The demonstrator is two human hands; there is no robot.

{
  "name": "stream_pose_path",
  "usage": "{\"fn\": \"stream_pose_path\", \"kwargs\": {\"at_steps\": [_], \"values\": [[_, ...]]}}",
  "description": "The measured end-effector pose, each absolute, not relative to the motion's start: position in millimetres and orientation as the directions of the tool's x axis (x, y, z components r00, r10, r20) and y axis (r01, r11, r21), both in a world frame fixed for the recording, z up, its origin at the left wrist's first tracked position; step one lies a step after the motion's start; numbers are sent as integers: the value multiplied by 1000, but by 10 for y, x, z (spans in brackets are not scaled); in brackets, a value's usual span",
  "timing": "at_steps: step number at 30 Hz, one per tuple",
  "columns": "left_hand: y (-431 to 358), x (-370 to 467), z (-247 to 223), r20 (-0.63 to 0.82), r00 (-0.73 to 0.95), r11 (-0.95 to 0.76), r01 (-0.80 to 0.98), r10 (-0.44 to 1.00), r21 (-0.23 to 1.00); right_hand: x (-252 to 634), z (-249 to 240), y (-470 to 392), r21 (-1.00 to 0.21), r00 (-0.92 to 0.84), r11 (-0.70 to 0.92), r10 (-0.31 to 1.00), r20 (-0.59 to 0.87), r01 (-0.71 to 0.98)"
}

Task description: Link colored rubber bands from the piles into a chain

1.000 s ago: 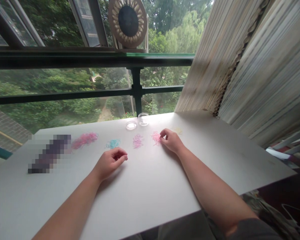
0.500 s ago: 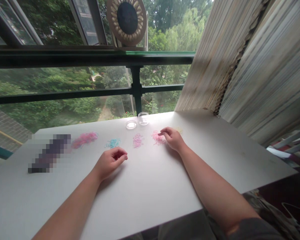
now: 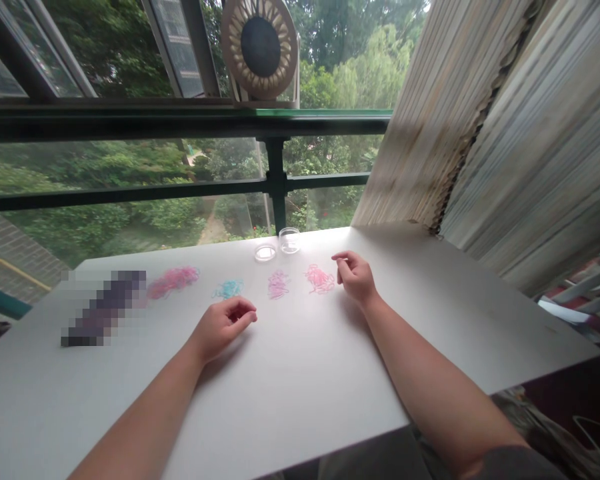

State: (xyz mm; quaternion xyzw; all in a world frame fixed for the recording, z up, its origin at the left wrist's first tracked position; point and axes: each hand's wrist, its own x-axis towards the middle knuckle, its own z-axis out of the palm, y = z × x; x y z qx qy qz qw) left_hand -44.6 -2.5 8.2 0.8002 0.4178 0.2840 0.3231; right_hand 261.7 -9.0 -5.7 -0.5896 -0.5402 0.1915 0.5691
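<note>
My left hand [image 3: 226, 325] rests on the white table with loosely curled fingers, the thumb tip close to the index finger and no object visible between them. Just beyond it lies a blue pile of thin rubber-band-like loops [image 3: 229, 289]. My right hand [image 3: 356, 277] hovers low over the table, its index finger stretched out and the thumb slightly apart, with nothing visible in it. To its left is a pinkish-red pile of loops [image 3: 319, 279]. A lilac pile [image 3: 279, 284] lies between the hands. A larger pink mixed pile [image 3: 174, 281] is at the left.
A round clear dish [image 3: 290, 241] and a shallow clear lid or dish [image 3: 265, 253] stand near the table's far edge. A blurred dark object [image 3: 105, 310] lies at the left. Behind the table are a green railing [image 3: 180, 125], a round fan-like device [image 3: 260, 47] and a curtain [image 3: 405, 133].
My right hand has moved right, off the pinkish-red pile, which now shows more fully. A small yellowish pile seen beside it earlier is now hidden. My left hand keeps its pose.
</note>
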Motion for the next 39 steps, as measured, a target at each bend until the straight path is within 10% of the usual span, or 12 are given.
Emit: {"fn": "stream_pose_path", "kwargs": {"at_steps": [11, 21, 39], "values": [[350, -794, 9, 429, -68, -388, 317, 901, 866, 2571, 6, -146, -844, 187, 262, 904, 385, 467], [624, -1459, 122, 358, -796, -425, 142, 487, 894, 2061, 12, -406, -726, -431, 348, 899, 79, 593], [486, -1488, -100, 357, -403, 85, 754, 843, 652, 2063, 22, -404, -654, -425, 327, 905, 9, 682]]}}
